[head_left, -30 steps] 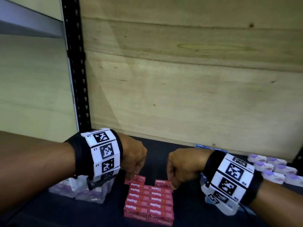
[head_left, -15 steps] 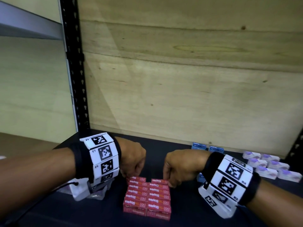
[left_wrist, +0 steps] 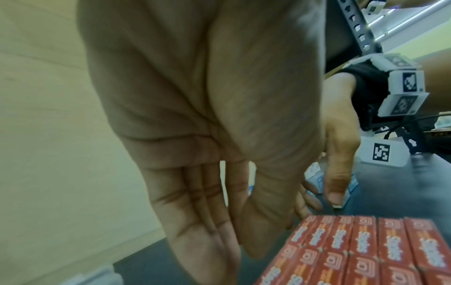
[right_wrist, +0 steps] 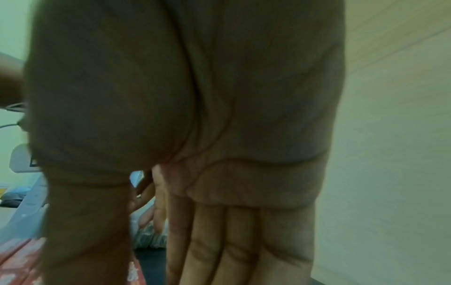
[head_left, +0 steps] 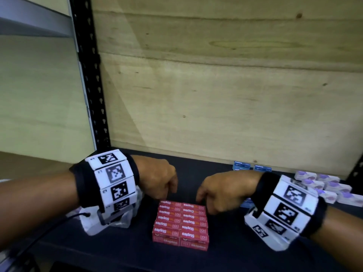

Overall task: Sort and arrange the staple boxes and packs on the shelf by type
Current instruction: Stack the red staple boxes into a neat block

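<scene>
Change: the back red boxes, crooked a second ago, now lay flush in the red block (head_left: pixel 180 224); this type looked sorted.
Left hand (head_left: pixel 157 179): at the back left corner, fingers (left_wrist: pixel 202 221) straight and relaxed, holding nothing.
Right hand (head_left: pixel 222 191): at the back right corner, fingers (right_wrist: pixel 219 241) straight, holding nothing.
Place: middle of the dark shelf (head_left: pixel 235 258).
Count: twelve red tops showed, two columns of six; two blue boxes (head_left: pixel 251 167) at the back wall; at least six purple packs (head_left: pixel 330 188), right side.
Left over: clear-wrapped packs (head_left: pixel 121 218) under the left wrist, number unclear.
</scene>
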`<state>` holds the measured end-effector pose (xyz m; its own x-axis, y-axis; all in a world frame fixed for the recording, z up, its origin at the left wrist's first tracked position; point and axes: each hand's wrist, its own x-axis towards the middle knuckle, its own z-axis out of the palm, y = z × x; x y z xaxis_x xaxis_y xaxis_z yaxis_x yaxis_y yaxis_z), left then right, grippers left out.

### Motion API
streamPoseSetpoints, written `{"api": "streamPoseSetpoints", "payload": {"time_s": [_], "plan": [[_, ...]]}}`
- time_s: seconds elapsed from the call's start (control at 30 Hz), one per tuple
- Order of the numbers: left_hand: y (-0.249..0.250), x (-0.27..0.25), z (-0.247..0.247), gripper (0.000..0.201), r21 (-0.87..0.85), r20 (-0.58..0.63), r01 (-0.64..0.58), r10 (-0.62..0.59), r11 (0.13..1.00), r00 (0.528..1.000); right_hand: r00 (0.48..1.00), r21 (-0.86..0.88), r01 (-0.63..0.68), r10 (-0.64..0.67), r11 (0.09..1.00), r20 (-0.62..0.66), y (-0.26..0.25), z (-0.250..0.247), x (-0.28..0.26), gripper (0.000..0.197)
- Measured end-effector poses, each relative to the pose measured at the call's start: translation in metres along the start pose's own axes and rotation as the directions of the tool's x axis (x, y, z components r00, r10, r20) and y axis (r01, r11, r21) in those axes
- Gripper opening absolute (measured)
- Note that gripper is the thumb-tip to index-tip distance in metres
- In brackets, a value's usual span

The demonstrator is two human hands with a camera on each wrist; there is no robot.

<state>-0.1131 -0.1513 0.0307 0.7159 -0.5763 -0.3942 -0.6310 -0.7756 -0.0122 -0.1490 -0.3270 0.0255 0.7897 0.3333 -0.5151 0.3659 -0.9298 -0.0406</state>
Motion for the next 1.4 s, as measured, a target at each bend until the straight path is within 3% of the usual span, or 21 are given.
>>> {"api": "streamPoseSetpoints", "payload": {"time_s": [0.13, 0.27, 0.37, 0.53, 0.73, 0.83, 0.93, 1.07, 1.13, 1.23, 1.4], "plan": [[-0.003, -0.018, -0.004, 0.047, 0.067, 0.054, 0.033, -0.037, 0.997, 0.998, 0.993, 0.026, -0.04, 0.037, 0.999, 0.111, 0.004, -0.002, -0.014, 0.081], [0.001, -0.023, 0.004, 0.052, 0.14, 0.158, 0.041, -0.063, 0.989, 0.985, 0.989, 0.008, -0.06, 0.059, 0.998, 0.135, 0.004, 0.005, -0.017, 0.095], [0.007, -0.02, 0.011, 0.043, 0.169, 0.121, 0.044, -0.065, 0.985, 0.99, 0.993, 0.005, -0.062, 0.061, 0.998, 0.096, -0.001, 0.013, -0.012, 0.088], [0.016, -0.015, 0.009, 0.055, 0.151, 0.104, 0.029, -0.045, 0.988, 0.994, 1.0, 0.027, 0.015, -0.016, 1.0, 0.023, -0.006, 0.017, -0.005, 0.067], [0.016, -0.012, 0.011, 0.042, 0.153, 0.077, 0.007, -0.019, 0.988, 0.997, 0.998, 0.0, 0.057, -0.057, 0.998, -0.004, -0.006, 0.018, -0.002, 0.045], [0.015, -0.012, 0.013, 0.035, 0.178, 0.057, -0.009, -0.001, 0.984, 0.998, 0.999, 0.004, 0.044, -0.044, 0.999, 0.002, -0.005, 0.018, -0.001, 0.045], [0.011, -0.016, 0.013, 0.034, 0.217, 0.025, 0.002, -0.008, 0.976, 1.0, 0.999, -0.003, 0.008, -0.008, 1.0, 0.041, -0.004, 0.016, -0.005, 0.059], [0.005, -0.023, 0.007, 0.055, 0.166, 0.135, 0.025, -0.048, 0.986, 0.99, 0.991, 0.029, -0.036, 0.032, 0.999, 0.129, 0.001, 0.013, -0.014, 0.084], [0.006, -0.024, 0.005, 0.081, 0.168, 0.22, 0.027, -0.065, 0.985, 0.973, 0.988, 0.037, -0.044, 0.039, 0.998, 0.146, 0.001, 0.013, -0.017, 0.089], [0.012, -0.022, 0.008, 0.115, 0.154, 0.255, 0.034, -0.073, 0.987, 0.964, 0.991, 0.035, -0.045, 0.04, 0.998, 0.131, -0.004, 0.017, -0.016, 0.092], [0.02, -0.013, 0.02, 0.129, 0.117, 0.237, 0.091, -0.117, 0.989, 0.964, 0.994, -0.043, -0.06, 0.064, 0.997, 0.085, -0.014, 0.027, -0.008, 0.106]]}}
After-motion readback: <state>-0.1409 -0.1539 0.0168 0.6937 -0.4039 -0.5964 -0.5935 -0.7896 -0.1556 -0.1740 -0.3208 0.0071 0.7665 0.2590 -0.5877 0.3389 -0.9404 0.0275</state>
